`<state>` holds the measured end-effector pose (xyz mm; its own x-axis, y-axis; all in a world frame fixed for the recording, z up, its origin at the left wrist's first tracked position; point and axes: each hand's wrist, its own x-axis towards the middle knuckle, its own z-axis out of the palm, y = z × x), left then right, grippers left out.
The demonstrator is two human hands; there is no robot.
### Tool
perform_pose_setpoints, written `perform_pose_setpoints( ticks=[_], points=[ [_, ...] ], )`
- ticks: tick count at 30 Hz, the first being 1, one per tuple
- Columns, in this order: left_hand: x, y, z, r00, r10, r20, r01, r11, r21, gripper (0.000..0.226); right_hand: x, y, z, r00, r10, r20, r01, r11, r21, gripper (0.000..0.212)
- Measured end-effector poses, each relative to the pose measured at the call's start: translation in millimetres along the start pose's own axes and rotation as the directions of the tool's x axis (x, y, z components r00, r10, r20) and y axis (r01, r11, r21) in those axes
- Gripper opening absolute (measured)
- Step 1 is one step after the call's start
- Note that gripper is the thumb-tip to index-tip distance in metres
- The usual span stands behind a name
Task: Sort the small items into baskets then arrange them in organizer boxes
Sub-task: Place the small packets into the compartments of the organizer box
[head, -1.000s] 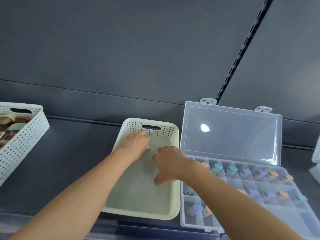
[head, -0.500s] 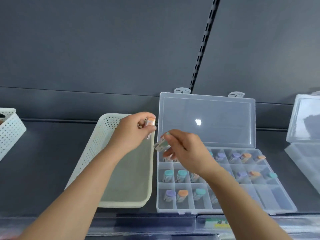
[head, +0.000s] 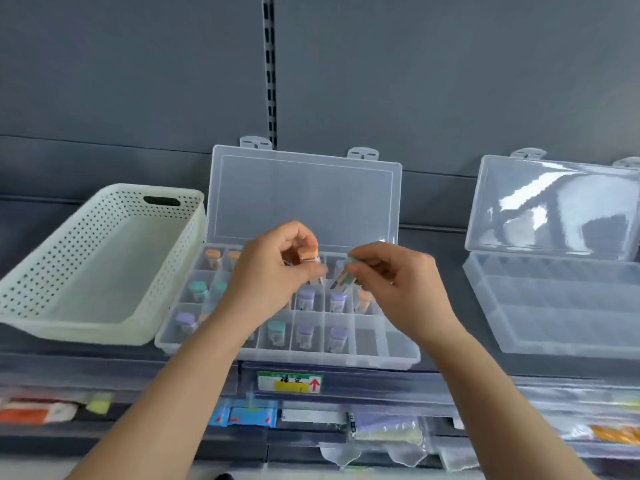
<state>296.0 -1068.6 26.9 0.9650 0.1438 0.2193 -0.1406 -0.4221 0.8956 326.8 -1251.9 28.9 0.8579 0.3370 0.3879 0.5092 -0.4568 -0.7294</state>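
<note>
My left hand (head: 273, 271) pinches a small clear vial with an orange cap (head: 309, 258) above the open clear organizer box (head: 398, 351). My right hand (head: 394, 278) pinches a vial with a teal cap (head: 344, 277), tilted, just right of the first. Both vials hover over the box's middle compartments. Many compartments hold vials with orange, teal or purple caps; the two at the front right hold nothing. A white perforated basket (head: 86, 327) stands to the left with nothing inside it.
A second clear organizer box (head: 554, 306) with its lid up stands at the right, its compartments bare. All stand on a dark shelf against a grey back wall. Below the shelf edge are a price label (head: 290, 382) and packaged goods.
Both hands have lifted out of the white basket, each with a vial, and moved right over the organizer box. The view has shifted right, showing the second box.
</note>
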Motion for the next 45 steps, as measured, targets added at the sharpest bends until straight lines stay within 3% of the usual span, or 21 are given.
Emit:
perform_pose_setpoints(
  ticks=[3,8,17,23,45],
  points=[
    [-13.5,11.8,34.4,1.0,0.015,0.002,-0.015,0.998,0.067,0.024,-12.7,19.1,-24.8,0.999,-0.033,0.005,0.033,0.998,-0.053,0.005],
    [-29.1,24.8,73.1,0.981,0.171,0.096,-0.195,0.887,0.419,0.018,-24.0,42.7,-48.4,0.987,-0.162,0.024,0.163,0.962,-0.221,0.004],
    [-36.7,11.8,93.8,0.962,0.138,0.236,-0.258,0.739,0.622,0.008,-41.6,66.5,-48.3,0.983,-0.116,0.144,0.152,0.95,-0.273,0.006],
    [-41.5,4.4,96.9,0.956,0.138,0.259,-0.284,0.665,0.691,0.011,-48.9,74.8,-35.5,0.981,-0.084,0.173,0.134,0.942,-0.307,0.003],
    [-49.6,-3.7,96.6,0.966,0.047,0.256,-0.225,0.647,0.729,0.034,-58.2,71.3,-35.4,0.97,-0.025,0.242,0.122,0.91,-0.396,0.023]
  ],
)
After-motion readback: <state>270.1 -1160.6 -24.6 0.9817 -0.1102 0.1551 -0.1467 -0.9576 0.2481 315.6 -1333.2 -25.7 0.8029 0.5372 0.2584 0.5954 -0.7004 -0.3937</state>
